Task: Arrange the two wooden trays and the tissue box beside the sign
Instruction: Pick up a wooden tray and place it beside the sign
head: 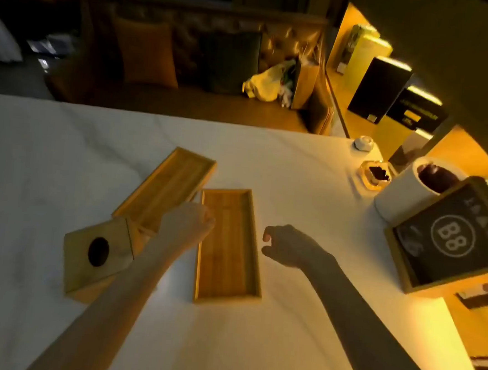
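Note:
Two long wooden trays lie on the white table. The near tray [228, 244] points away from me at the middle; the far tray [169, 184] lies slanted to its left and behind. A wooden tissue box [96, 257] with a dark oval hole sits at the left, tilted. The dark sign [452, 238] marked B8 in a wooden frame stands at the right edge. My left hand [188, 221] hovers curled over the near tray's left rim, holding nothing I can see. My right hand [289, 245] floats just right of that tray, fingers curved and apart.
A white cylindrical holder [401, 195] stands behind the sign, with a glass ashtray [375, 175] and a small white jar [362, 142] further back. A sofa with cushions [148, 52] lies beyond the table's far edge. Lit shelves with boxes [379, 89] run along the right.

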